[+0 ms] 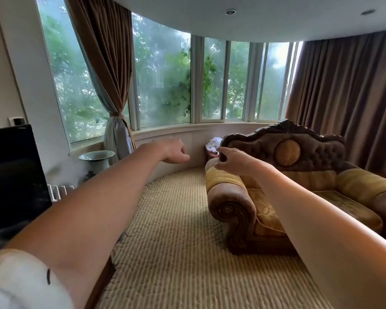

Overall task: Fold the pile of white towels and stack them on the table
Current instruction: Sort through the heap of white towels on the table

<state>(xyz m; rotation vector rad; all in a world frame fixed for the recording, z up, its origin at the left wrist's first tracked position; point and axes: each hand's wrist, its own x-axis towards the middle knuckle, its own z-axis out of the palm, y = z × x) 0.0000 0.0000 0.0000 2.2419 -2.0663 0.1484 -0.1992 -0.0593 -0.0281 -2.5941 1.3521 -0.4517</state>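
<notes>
Above the carpet, the left hand [173,151] and right hand [234,160] reach forward with loosely curled, empty grips, well short of the white towels [213,143] heaped on the small tabletop [212,155] behind the armchair [283,175].

Both bare forearms reach forward and away into the far middle of the scene, the left hand [173,151] hanging palm down with loosely curled fingers holding nothing, the right hand [234,158] just right of it, its fingers [223,150] bent and also empty.
</notes>
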